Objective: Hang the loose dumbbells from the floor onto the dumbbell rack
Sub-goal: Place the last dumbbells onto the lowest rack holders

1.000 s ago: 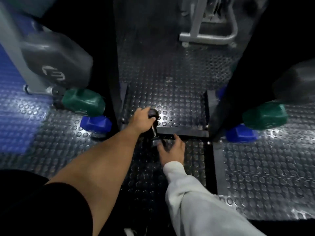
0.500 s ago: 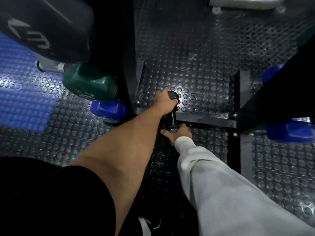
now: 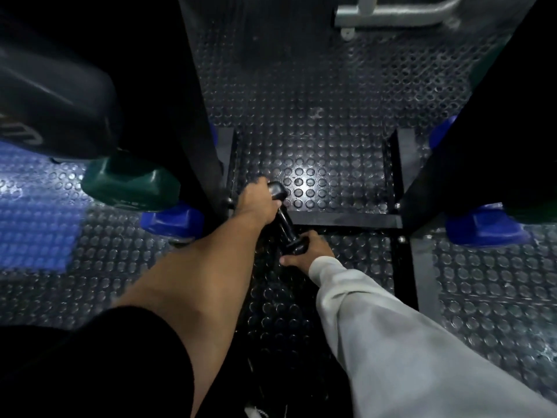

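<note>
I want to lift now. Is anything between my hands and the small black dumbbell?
Nothing visible: the left hand already grips the far head of the small black dumbbell, and the right hand holds its near head.

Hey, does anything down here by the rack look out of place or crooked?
Only the small black dumbbell: it lies slanted across the rack's base bar instead of hanging up. The left hand grips its far end, the right hand its near end.
</note>
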Available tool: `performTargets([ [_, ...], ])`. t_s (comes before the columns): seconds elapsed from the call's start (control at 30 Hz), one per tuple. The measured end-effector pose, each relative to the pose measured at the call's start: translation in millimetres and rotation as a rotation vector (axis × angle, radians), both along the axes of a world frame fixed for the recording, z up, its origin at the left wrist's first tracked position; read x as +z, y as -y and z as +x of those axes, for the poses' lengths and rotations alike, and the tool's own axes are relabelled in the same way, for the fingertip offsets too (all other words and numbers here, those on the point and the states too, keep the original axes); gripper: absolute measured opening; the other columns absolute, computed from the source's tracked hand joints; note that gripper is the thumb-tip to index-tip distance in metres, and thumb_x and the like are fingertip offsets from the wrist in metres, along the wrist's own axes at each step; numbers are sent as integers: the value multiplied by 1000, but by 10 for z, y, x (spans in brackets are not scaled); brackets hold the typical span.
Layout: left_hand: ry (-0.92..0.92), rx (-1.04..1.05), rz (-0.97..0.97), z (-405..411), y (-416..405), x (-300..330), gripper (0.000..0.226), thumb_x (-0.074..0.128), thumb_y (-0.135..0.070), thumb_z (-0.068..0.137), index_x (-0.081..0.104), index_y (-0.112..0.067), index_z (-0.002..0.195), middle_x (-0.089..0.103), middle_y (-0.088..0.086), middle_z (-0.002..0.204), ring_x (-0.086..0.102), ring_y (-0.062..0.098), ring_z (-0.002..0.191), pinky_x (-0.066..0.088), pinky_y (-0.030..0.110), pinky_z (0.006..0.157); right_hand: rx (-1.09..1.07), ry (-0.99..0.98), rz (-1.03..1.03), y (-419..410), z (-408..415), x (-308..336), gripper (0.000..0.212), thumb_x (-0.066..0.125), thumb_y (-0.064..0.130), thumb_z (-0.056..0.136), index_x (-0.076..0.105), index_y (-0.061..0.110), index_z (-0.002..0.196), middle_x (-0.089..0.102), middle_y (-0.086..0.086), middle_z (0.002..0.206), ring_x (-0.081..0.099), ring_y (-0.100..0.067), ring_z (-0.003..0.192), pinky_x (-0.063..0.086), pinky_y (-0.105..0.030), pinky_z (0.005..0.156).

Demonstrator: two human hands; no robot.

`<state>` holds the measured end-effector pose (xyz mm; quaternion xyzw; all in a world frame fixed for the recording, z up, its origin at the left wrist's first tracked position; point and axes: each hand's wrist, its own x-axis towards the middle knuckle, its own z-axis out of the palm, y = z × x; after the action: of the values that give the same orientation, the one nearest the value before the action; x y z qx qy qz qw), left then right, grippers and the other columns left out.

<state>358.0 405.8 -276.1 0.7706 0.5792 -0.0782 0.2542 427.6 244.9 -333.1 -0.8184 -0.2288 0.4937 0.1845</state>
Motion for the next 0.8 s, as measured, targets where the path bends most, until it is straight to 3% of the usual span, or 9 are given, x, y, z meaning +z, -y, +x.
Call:
performTargets([
  [0.23, -49, -10, 110, -325, 499, 174, 69, 73, -42, 94, 35, -11, 143, 45, 19, 144, 45, 37, 136, 37, 47, 117, 182, 82, 7, 196, 33, 183, 97, 94, 25, 61, 43, 29, 144, 45, -6, 143, 49, -26, 132, 37, -27, 108],
  [0.33, -27, 82, -13, -426, 830, 153, 68, 73, -41, 94, 34, -10, 139, 47, 19, 141, 49, 36, 131, 43, 46, 112, 288, 151, -72, 421, 122, 310, 98, 90, 25, 64, 37, 27, 146, 42, -9, 146, 50, -31, 132, 42, -31, 108],
  [0.4, 22, 213, -132, -473, 1101, 64, 66, 74, -41, 93, 35, -9, 136, 50, 20, 140, 53, 37, 127, 47, 46, 108, 377, 205, -144, 605, 275, 397, 88, 87, 25, 66, 42, 27, 142, 44, -8, 144, 52, -31, 130, 45, -34, 107],
  [0.5, 26, 298, -326, -437, 1513, -98, 78, 67, -44, 98, 23, -6, 150, 43, 23, 150, 52, 40, 133, 47, 45, 107, 412, 267, -161, 850, 508, 492, 66, 76, 19, 73, 49, 30, 132, 45, -4, 144, 54, -27, 127, 46, -34, 107],
  [0.6, 9, 222, -424, -398, 1779, -211, 82, 67, -43, 98, 16, -7, 151, 43, 22, 150, 53, 40, 132, 47, 41, 101, 328, 310, -146, 1105, 599, 452, 57, 71, 15, 77, 54, 29, 130, 45, 1, 145, 55, -27, 127, 45, -33, 108],
  [0.8, 116, 235, -586, -387, 1669, -228, 95, 82, -37, 88, 15, -27, 154, 48, 16, 153, 54, 36, 133, 45, 45, 112, -151, 176, -101, 1319, 536, 336, 76, 67, 10, 78, 40, 28, 147, 39, -8, 150, 49, -30, 132, 39, -34, 113],
])
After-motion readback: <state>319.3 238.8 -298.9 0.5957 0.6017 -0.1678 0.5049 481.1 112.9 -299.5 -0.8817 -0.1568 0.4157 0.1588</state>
